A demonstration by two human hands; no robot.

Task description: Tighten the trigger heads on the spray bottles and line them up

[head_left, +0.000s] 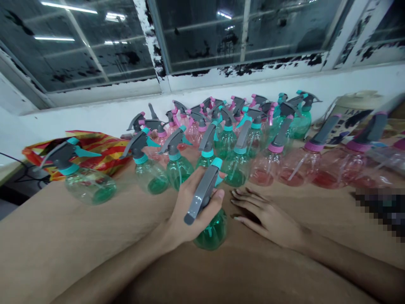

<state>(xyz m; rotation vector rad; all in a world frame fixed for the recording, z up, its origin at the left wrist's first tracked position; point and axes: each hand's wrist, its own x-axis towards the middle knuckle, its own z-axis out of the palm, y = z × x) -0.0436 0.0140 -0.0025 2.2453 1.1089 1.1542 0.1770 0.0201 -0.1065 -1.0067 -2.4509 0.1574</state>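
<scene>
A green spray bottle (212, 231) with a grey and turquoise trigger head stands near me at the table's middle. My left hand (193, 207) is wrapped round its neck, just under the grey head, with the thumb on the near side. My right hand (268, 215) rests on the table to the right of this bottle, apart from it, palm down with its fingers stretched out. Just beyond both hands stands a row of similar bottles, among them a green bottle (237, 169) with a turquoise collar and a pink bottle (263, 169) with a pink collar.
More pink and green spray bottles crowd the back by the white wall. A green bottle (90, 185) stands apart at the left, before a red and yellow bag (104, 147). A beige jug (351, 114) is at the back right. Dark windows (196, 38) rise behind the table (79, 245).
</scene>
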